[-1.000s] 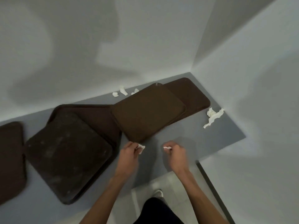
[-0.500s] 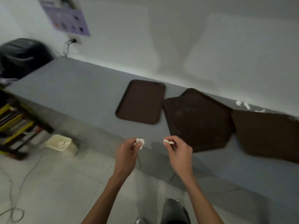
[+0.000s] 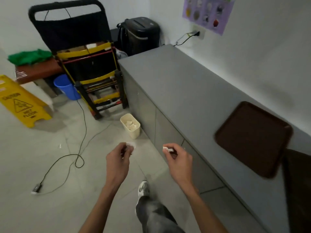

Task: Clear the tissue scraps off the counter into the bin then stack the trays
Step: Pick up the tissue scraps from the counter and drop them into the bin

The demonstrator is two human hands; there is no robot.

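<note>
My left hand (image 3: pixel 117 161) pinches a small white tissue scrap (image 3: pixel 131 144) over the floor. My right hand (image 3: pixel 178 159) pinches another white tissue scrap (image 3: pixel 167 149) beside the counter's front. A small cream bin (image 3: pixel 133 132) with tissue scraps inside stands on the floor against the grey counter (image 3: pixel 185 84), a short way ahead of both hands. One brown tray (image 3: pixel 252 138) lies on the counter at the right. The edge of a second dark tray (image 3: pixel 299 182) shows at the far right.
A black cable (image 3: pixel 79 148) loops across the floor at the left. A yellow wet-floor sign (image 3: pixel 21 105), a blue bucket (image 3: pixel 66 87), a black and yellow cart (image 3: pixel 90 73) and a black shredder (image 3: pixel 141 34) stand beyond the bin. A small white scrap (image 3: pixel 59 145) lies on the floor.
The view has swung left from the trays on the counter to the floor and the bin. Both hands keep their tissue scraps and have come off the counter over the floor.
</note>
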